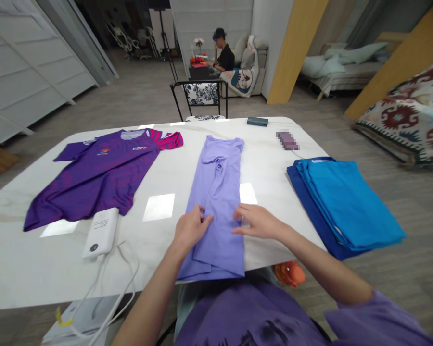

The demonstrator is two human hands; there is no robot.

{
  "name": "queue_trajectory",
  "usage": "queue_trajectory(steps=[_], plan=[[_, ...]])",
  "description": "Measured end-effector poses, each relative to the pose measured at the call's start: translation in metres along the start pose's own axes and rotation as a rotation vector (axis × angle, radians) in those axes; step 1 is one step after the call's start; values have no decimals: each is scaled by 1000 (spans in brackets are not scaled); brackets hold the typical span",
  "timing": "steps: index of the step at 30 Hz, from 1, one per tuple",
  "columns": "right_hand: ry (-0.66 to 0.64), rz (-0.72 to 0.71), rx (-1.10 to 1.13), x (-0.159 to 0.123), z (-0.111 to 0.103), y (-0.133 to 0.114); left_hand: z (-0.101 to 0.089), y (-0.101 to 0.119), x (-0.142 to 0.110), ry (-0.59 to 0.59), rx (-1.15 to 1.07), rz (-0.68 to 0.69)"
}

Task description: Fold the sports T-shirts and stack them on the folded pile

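A light purple T-shirt [222, 192], folded into a long narrow strip, lies in front of me with its lower end at the table's near edge. My left hand [193, 227] rests on its left side, thumb and fingers apart. At the right edge of the cloth, my right hand [256, 221] touches it with the fingertips, its thumb spread from the fingers. Small wrinkles show in the upper middle of the shirt.
A dark purple jersey [104, 168] lies spread on the white table [274, 182] at left, beside a white power bank [101, 231] with cables. Folded blue clothes [350, 202] overhang the right edge. A dark green case [257, 121] and a blurred phone-like object [287, 141] lie farther back. Someone sits beyond a chair [202, 93].
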State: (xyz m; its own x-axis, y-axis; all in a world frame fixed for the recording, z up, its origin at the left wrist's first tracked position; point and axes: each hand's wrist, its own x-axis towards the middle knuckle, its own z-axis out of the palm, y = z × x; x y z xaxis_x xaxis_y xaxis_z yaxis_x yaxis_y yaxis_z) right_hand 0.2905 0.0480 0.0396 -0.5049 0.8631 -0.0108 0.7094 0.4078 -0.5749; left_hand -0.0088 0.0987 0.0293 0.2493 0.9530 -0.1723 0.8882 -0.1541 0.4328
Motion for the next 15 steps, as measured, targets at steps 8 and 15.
queue_trajectory(steps=[8, 15], plan=[[115, -103, -153, -103, 76, -46, 17, -2, -63, 85, -31, 54], [121, -147, -305, -117, 102, -55, 29, -5, -117, 80, -25, 84]])
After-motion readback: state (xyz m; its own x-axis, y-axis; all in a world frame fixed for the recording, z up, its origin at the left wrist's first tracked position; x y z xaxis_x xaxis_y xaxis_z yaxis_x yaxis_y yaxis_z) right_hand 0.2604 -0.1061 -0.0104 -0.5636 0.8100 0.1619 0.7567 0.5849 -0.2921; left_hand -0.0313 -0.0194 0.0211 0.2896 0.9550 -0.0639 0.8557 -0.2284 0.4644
